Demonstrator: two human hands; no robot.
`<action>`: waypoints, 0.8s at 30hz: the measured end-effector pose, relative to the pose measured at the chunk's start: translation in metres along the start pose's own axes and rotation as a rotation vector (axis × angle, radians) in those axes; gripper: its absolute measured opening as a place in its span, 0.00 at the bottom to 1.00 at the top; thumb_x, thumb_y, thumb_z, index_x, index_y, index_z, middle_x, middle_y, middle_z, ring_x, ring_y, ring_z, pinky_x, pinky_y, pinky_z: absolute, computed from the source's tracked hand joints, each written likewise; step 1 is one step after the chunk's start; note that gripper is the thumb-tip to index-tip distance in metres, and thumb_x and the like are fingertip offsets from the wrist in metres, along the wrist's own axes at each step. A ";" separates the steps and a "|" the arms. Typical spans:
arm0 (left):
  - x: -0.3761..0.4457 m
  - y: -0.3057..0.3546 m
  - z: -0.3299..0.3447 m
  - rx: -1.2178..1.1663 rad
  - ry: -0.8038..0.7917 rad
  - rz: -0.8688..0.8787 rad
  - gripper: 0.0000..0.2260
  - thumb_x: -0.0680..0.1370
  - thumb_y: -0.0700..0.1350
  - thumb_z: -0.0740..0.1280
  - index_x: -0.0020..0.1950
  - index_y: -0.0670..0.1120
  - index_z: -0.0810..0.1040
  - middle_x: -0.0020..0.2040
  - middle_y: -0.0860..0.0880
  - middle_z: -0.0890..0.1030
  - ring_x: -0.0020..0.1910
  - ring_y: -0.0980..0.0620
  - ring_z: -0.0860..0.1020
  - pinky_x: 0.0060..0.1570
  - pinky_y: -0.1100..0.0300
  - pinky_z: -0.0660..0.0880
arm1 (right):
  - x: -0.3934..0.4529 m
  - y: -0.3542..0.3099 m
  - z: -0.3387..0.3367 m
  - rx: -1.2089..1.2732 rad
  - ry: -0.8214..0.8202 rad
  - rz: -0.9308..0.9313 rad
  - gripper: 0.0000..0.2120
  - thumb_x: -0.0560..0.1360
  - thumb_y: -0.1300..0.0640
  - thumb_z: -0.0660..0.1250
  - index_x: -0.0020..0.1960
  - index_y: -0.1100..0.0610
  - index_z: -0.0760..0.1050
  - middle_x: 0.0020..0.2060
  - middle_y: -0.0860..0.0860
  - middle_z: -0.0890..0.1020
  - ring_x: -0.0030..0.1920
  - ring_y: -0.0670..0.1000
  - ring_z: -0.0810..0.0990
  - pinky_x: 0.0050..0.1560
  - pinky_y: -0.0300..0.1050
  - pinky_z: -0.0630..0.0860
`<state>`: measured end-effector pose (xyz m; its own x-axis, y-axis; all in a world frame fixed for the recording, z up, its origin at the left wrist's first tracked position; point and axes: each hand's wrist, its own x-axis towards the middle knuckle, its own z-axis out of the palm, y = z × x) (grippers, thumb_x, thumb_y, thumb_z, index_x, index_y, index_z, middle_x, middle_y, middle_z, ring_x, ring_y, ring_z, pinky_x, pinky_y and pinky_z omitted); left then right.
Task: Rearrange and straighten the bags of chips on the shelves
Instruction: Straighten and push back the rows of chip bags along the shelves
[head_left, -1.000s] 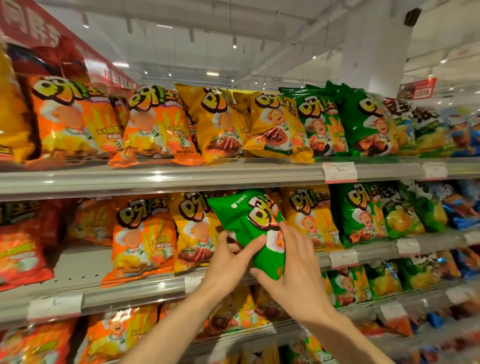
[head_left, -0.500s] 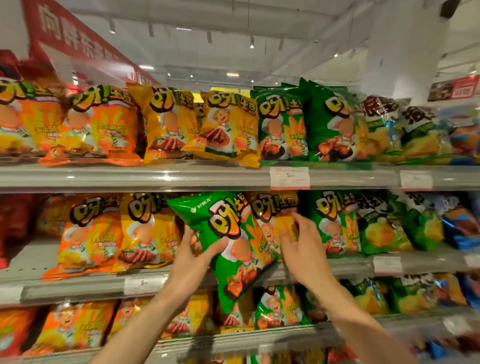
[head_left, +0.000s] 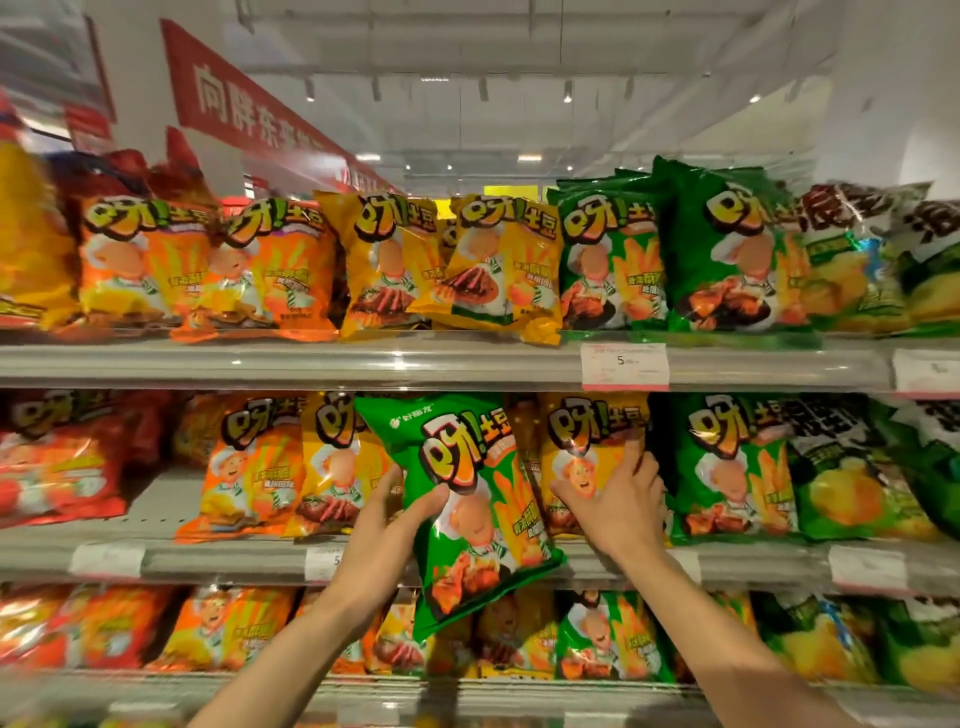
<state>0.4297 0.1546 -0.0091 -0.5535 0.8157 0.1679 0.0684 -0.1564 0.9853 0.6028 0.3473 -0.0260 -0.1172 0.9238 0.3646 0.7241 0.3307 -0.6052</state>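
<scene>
My left hand (head_left: 387, 525) grips a green bag of chips (head_left: 467, 499) by its left edge and holds it tilted in front of the middle shelf (head_left: 218, 558). My right hand (head_left: 618, 499) rests with fingers spread on a yellow bag (head_left: 582, 447) standing on that shelf, just left of the upright green bags (head_left: 727, 467). The held green bag covers part of the yellow bags behind it.
The top shelf (head_left: 415, 361) carries orange, yellow and green bags, one yellow bag (head_left: 498, 270) leaning crookedly. Orange and red bags fill the left of the middle shelf, with a gap of bare shelf (head_left: 161, 499). More bags line the bottom shelf. Price tags (head_left: 623, 366) hang on shelf edges.
My right hand let go of the green bag and moved right onto the yellow bag on the shelf. The left hand alone now holds the green bag, lower and tilted.
</scene>
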 end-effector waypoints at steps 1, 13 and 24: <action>-0.002 0.002 -0.002 0.007 0.009 0.004 0.36 0.75 0.56 0.71 0.79 0.56 0.57 0.69 0.51 0.73 0.55 0.57 0.78 0.41 0.64 0.78 | 0.000 -0.001 -0.001 -0.002 0.005 -0.004 0.55 0.66 0.28 0.70 0.77 0.56 0.48 0.75 0.61 0.57 0.73 0.63 0.60 0.68 0.60 0.65; 0.005 0.012 -0.033 0.055 0.010 0.062 0.46 0.62 0.69 0.74 0.76 0.60 0.62 0.69 0.53 0.75 0.63 0.53 0.77 0.66 0.44 0.73 | -0.001 -0.036 -0.037 -0.377 0.067 -0.115 0.45 0.68 0.26 0.64 0.71 0.57 0.61 0.68 0.60 0.66 0.68 0.61 0.66 0.62 0.56 0.68; 0.013 0.016 0.017 0.224 -0.042 0.130 0.34 0.77 0.57 0.68 0.79 0.52 0.58 0.68 0.58 0.71 0.63 0.57 0.71 0.53 0.66 0.69 | -0.044 -0.001 -0.087 -0.330 0.087 -0.132 0.55 0.68 0.25 0.62 0.80 0.50 0.38 0.77 0.59 0.57 0.75 0.60 0.58 0.70 0.58 0.60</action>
<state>0.4378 0.1726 0.0093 -0.4932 0.8201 0.2902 0.3210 -0.1384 0.9369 0.6664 0.2891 0.0206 -0.1765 0.8527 0.4918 0.8888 0.3528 -0.2927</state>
